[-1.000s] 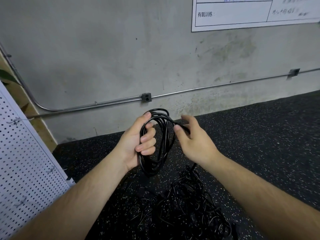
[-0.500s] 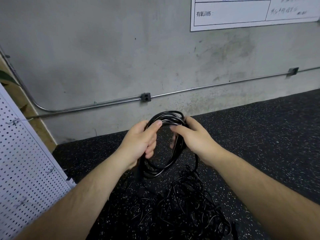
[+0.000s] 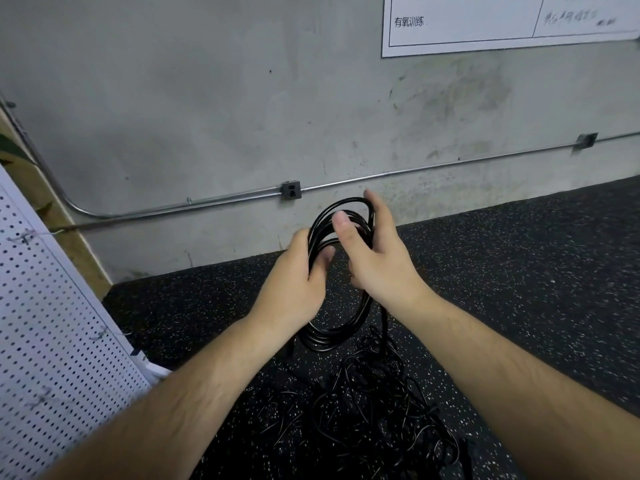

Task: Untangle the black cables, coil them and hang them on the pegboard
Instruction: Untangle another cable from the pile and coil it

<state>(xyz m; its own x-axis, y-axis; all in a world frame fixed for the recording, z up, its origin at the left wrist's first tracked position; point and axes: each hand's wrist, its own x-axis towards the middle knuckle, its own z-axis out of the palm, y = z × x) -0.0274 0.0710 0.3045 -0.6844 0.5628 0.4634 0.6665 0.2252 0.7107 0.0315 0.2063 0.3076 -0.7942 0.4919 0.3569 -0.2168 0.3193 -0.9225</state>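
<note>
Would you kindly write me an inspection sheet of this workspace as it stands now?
Surface: black speckled rubber floor, no table seen.
Job's things: coil of black cable held upright; white perforated pegboard at left, nothing hung on it in view.
Clutter: nothing seen.
Grips: left hand grips the coil's left side; right hand grips its upper right, thumb across the loops.
Cables: tangled pile of black cables on the floor below the coil; one strand drops from the coil into it.
Surroundings: grey concrete wall, metal conduit with grey outlet box, white printed chart.
</note>
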